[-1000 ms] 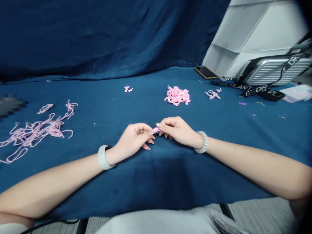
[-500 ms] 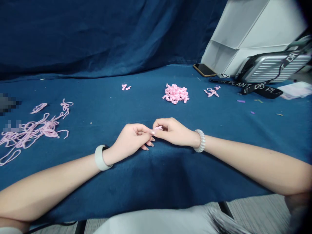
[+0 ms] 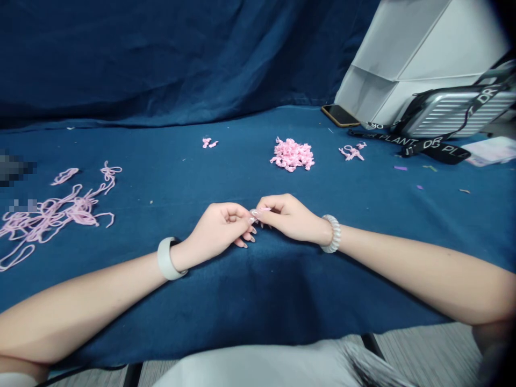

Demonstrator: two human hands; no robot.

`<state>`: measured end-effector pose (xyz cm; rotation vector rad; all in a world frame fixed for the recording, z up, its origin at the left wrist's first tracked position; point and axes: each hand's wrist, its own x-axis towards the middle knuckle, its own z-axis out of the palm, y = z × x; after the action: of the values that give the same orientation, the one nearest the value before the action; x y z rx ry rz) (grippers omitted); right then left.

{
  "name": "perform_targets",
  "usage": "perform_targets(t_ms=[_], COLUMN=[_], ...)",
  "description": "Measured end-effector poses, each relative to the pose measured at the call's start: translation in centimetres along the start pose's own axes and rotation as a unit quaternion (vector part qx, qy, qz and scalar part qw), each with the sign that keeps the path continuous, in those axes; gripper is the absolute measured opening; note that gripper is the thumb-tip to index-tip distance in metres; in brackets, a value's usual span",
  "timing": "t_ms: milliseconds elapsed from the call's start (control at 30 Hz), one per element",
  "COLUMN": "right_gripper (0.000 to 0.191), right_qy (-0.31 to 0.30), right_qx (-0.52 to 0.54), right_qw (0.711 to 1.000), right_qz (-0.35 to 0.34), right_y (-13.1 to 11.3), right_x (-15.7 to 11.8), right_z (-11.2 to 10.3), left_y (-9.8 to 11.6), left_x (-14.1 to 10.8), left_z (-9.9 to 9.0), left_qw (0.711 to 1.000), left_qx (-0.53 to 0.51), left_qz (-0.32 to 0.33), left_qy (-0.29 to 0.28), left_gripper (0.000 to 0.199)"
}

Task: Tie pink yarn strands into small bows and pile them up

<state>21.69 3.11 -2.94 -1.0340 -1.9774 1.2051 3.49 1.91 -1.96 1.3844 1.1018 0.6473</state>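
Probably a craft workspace, given blue cloth (image 3: 258,301) and pink yarn (image 3: 80,210).

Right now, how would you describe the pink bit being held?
On the blue cloth, find the left hand and right hand meeting. The small pink yarn piece sits between them, the only one held, unlike the yarn heap beyond.

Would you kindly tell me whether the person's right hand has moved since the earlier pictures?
Yes, slightly: against the pile of pink yarn pieces, the fingertips of the right hand have shifted left, toward the left hand.
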Motion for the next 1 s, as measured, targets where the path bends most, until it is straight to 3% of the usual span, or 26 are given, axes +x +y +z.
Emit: perform_targets(t_ms=[633,1000], right_gripper=[0.037,0.04], right_qy=[0.019,0.019], right_qx=[0.108,0.114], right_qw=[0.992,0.991], right_qz=[0.057,0.066], right_y=[0.18,0.37], right_x=[0.09,0.21], right_z=[-0.65,-0.61], left_y=[-0.2,-0.46], left_x=[0.25,0.21], left_z=[-0.06,-0.14], left_qw=[0.997,0.996], left_qx=[-0.067,-0.078], left_qz=[-0.012,0.033], left_qy=[0.024,0.005], left_gripper=[0.016,0.03])
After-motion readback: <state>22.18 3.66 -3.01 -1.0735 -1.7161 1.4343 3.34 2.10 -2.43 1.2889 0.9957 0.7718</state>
